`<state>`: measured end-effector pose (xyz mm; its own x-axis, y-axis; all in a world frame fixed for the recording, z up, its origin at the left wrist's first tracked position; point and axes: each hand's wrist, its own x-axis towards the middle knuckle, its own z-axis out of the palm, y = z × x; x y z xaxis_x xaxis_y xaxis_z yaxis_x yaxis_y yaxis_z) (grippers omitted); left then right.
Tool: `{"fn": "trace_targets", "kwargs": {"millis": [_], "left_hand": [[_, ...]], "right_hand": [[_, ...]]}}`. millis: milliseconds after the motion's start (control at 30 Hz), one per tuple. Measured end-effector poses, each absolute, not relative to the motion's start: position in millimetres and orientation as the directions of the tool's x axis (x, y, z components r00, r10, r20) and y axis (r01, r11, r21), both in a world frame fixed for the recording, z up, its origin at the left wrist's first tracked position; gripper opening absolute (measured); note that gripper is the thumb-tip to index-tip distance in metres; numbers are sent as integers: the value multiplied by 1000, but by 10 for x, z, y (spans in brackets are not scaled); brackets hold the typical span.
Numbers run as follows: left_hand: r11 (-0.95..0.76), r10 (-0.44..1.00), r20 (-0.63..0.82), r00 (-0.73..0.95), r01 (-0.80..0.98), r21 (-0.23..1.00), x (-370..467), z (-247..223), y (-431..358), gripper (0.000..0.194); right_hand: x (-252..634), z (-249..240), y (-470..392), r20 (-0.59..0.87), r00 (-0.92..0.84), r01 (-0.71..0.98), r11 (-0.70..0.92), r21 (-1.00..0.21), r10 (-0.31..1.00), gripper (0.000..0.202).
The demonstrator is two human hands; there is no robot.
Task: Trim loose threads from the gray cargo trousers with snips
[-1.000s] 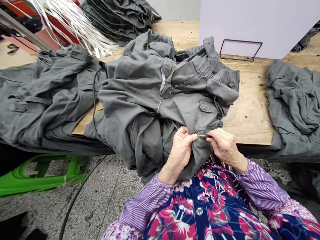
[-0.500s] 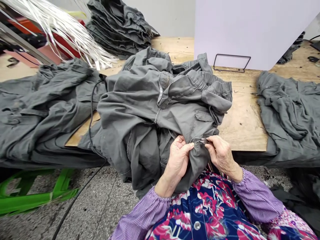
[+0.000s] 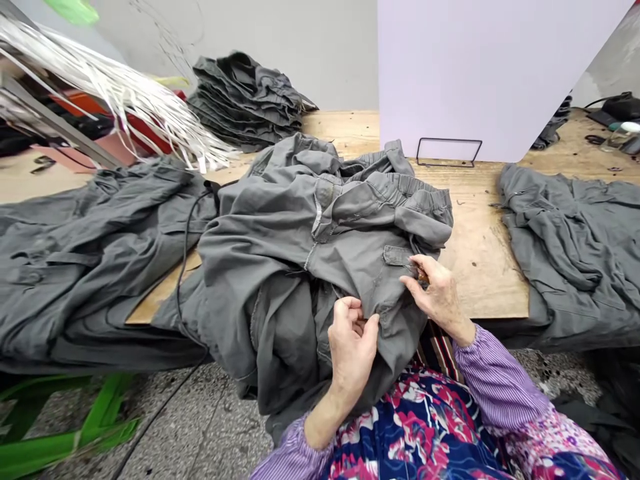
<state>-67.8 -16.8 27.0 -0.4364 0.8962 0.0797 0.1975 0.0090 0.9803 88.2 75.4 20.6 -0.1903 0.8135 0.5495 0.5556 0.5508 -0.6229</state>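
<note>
Grey trousers (image 3: 260,220) with a gathered elastic waistband lie heaped over the front edge of the wooden table. My left hand (image 3: 352,343) rests on the lower leg fabric, its thumb and fingertips bent against the cloth near a seam. To the right, just below a small pocket flap (image 3: 397,256), is my right hand (image 3: 434,293). Its thumb and forefinger are slightly apart, and a small dark and brownish object shows inside the curled fingers, too hidden to name.
More grey garments lie on the left (image 3: 100,247) and right (image 3: 580,240). Behind are a folded grey stack (image 3: 250,100), white strips (image 3: 135,93), a pale board (image 3: 470,73) and a wire stand (image 3: 449,141). A black cable (image 3: 180,293) hangs down left of the trousers.
My right hand has moved up and away from my left hand, toward the pocket flap. My left hand has loosened and shifted slightly down and left. The camera view has tilted up.
</note>
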Motion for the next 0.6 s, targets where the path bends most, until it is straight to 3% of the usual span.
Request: {"fn": "trace_targets", "kwargs": {"millis": [67, 133, 233, 333, 400, 467, 600], "left_hand": [[-115, 823, 398, -406, 567, 816, -679, 369, -99, 23], [-204, 787, 580, -212, 797, 568, -645, 500, 70, 20], [-186, 872, 489, 18, 936, 298, -561, 636, 437, 22], [-175, 926, 360, 114, 974, 144, -534, 614, 744, 13], [-185, 927, 358, 113, 967, 173, -575, 544, 838, 19], [-191, 916, 399, 44, 922, 336, -646, 481, 850, 18], [-231, 884, 446, -140, 698, 678, -755, 456, 794, 16]], "right_hand": [[842, 172, 868, 516, -149, 483, 517, -707, 844, 22], [810, 132, 957, 461, -101, 390, 461, -797, 882, 22], [798, 91, 1039, 398, -61, 311, 396, -864, 915, 27], [829, 85, 1063, 382, -76, 318, 385, -866, 921, 25], [860, 97, 1053, 386, -105, 360, 397, -844, 916, 21], [890, 123, 1027, 415, -160, 432, 442, -786, 896, 17], [902, 223, 969, 504, -358, 624, 603, -497, 786, 14]]}}
